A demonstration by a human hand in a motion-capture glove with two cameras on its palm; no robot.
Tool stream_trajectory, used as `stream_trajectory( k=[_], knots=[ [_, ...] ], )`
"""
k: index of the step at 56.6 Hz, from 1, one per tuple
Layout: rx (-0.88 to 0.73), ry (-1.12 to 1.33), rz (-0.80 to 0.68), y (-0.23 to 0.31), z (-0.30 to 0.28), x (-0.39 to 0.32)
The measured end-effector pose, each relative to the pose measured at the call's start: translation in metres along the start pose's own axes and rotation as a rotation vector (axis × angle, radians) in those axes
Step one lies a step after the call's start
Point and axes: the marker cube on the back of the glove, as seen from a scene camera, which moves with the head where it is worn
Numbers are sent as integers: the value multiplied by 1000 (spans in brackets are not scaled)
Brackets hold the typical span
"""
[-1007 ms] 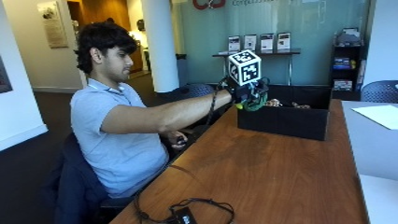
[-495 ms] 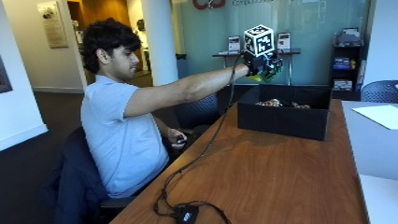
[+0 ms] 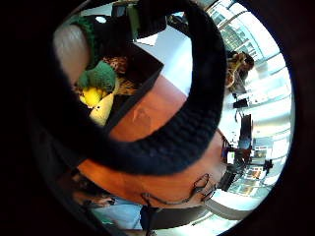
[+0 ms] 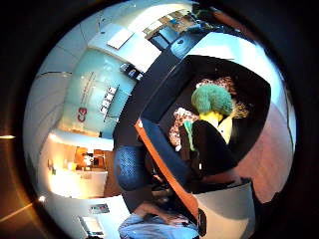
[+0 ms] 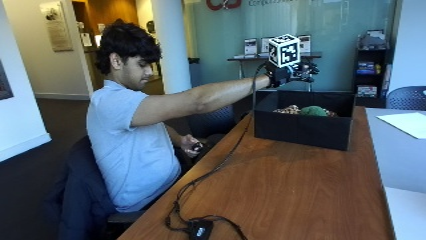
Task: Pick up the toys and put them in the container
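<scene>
While sitting at the left of the wooden worktop [image 5: 293,180], a person is stretching the gloved right hand [image 5: 293,72] out above the black box [image 5: 303,127] that is standing toward the worktop's far end. Whether its grip is spread or curled I cannot tell, though nothing is showing between the fingers. Inside the box a green and yellow plush toy [image 4: 212,102] is lying on other patterned toys [image 5: 288,109]. Beyond the box, to the right, a white sheet of paper [image 5: 406,122] is lying on a neighbouring grey table.
</scene>
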Motion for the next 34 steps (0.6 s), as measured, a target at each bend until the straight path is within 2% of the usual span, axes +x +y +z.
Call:
stream_trajectory(
  k=[20,34],
  knots=[
    [-7,60,38,38,-39,48],
    [19,36,48,51,-55,55]
  ],
)
